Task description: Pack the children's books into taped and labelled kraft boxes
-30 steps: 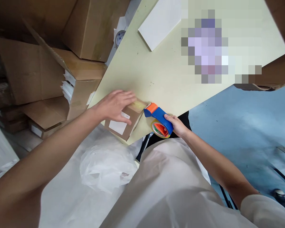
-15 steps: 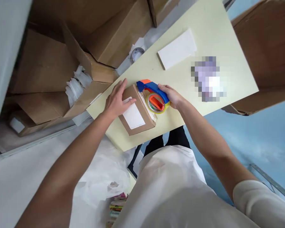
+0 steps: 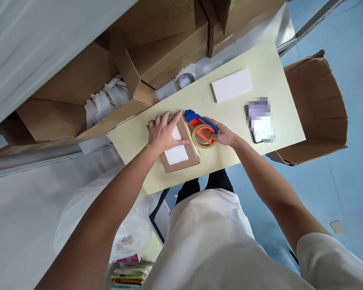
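Note:
A small cardboard box (image 3: 192, 159) with a white label (image 3: 176, 152) lies on the pale yellow table (image 3: 230, 117). My left hand (image 3: 166, 133) rests across its top with the fingers spread, thumb over the label and index finger reaching the far right corner. At the box's right side, my right hand (image 3: 225, 133) is closed around a blue and orange tape dispenser (image 3: 203, 128) with a roll of yellow-edged tape. The dispenser's blue head points at the box's far corner, close to my left index fingertip. Whether tape is stuck to the box there, I cannot tell.
A flat white box (image 3: 231, 85) and a partly blurred phone (image 3: 258, 121) lie farther right on the table. Large open cartons (image 3: 172, 52) line the far side, with a tape roll (image 3: 186, 80) beside them. Another open carton (image 3: 317, 108) stands past the right edge.
The view has turned and shifted. My left fingers now reach the box's far right corner. The dispenser has tilted in my right hand, showing the opening through its roll.

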`<action>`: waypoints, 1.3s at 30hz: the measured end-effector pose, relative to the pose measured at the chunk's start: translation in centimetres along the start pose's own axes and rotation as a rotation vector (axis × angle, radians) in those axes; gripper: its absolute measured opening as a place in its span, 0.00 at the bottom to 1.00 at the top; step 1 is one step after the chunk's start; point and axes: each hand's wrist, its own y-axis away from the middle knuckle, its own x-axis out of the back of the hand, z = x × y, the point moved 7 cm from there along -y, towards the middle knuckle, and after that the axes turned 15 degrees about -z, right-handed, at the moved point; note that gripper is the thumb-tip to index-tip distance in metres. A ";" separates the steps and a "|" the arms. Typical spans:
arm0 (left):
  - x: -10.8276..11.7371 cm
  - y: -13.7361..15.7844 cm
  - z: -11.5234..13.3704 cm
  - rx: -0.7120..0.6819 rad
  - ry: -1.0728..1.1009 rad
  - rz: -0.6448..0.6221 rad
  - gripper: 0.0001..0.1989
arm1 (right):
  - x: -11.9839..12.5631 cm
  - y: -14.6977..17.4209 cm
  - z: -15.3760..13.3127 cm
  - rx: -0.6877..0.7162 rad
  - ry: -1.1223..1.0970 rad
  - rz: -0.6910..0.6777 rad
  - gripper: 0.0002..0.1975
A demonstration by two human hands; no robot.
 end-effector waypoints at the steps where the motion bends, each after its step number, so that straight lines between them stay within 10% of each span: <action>1: -0.1 0.0 0.0 0.001 -0.006 -0.001 0.52 | 0.2 0.1 0.1 0.008 0.016 -0.011 0.39; 7: -0.5 -0.1 0.2 0.015 -0.075 -0.047 0.53 | 0.3 3.0 2.2 -0.006 0.186 -0.008 0.40; 17: -0.7 -0.1 -0.2 0.054 -0.024 0.012 0.52 | -6.4 14.5 8.9 -0.111 0.203 0.058 0.40; 22: -1.2 -0.2 -3.3 0.269 0.150 0.095 0.52 | -6.9 11.8 7.1 -0.106 0.060 0.167 0.42; 27: -2.7 1.6 -5.6 0.430 0.315 0.066 0.55 | -1.3 5.4 2.1 -0.042 0.035 0.285 0.42; 34: -0.6 0.5 -2.8 0.012 0.039 0.050 0.51 | 1.9 1.4 -0.9 -0.024 0.077 0.035 0.42; 39: -0.7 -0.3 -3.1 0.043 0.005 0.011 0.50 | 1.5 2.6 -0.3 -0.066 0.145 0.066 0.41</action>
